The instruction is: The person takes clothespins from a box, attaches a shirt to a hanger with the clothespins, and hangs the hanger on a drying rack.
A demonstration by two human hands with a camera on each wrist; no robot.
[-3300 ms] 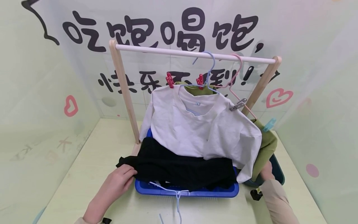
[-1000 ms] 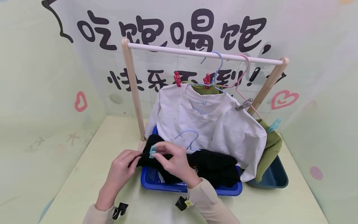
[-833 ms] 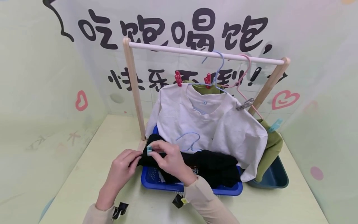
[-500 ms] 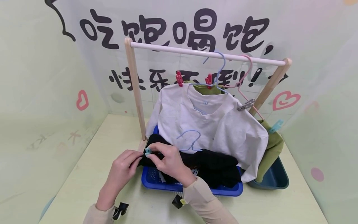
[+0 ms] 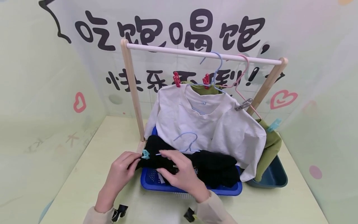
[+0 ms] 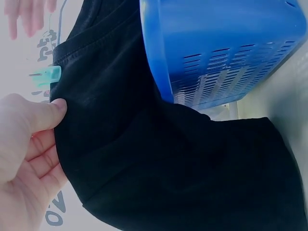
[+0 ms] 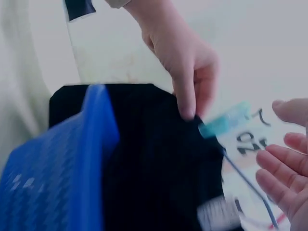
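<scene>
My left hand (image 5: 121,168) pinches the shoulder edge of a black shirt (image 5: 221,169), thumb on the near face in the left wrist view. Right beside its fingertips, a teal clothespin (image 5: 145,154) is clipped on that edge. My right hand (image 5: 183,171) is apart from the clothespin, thumb and fingers spread, holding nothing; the right wrist view shows a gap between those fingers and the blurred clothespin (image 7: 226,119). A blue hanger (image 5: 184,133) sits inside the shirt, its hook rising above the neck. The shirt lies over a blue basket (image 5: 156,187).
Behind stands a wooden rack with a white rail (image 5: 167,49). From it hang a white shirt (image 5: 179,118) on a blue hanger and a green garment (image 5: 271,143) on a pink hanger, with several clips. A dark green bin (image 5: 268,186) stands right of the basket.
My right hand has come from the dark green bin with the teal clothespin, clipped it to the black shirt's shoulder, and let go, drawing back right. The hanger, earlier before the basket, is in the shirt.
</scene>
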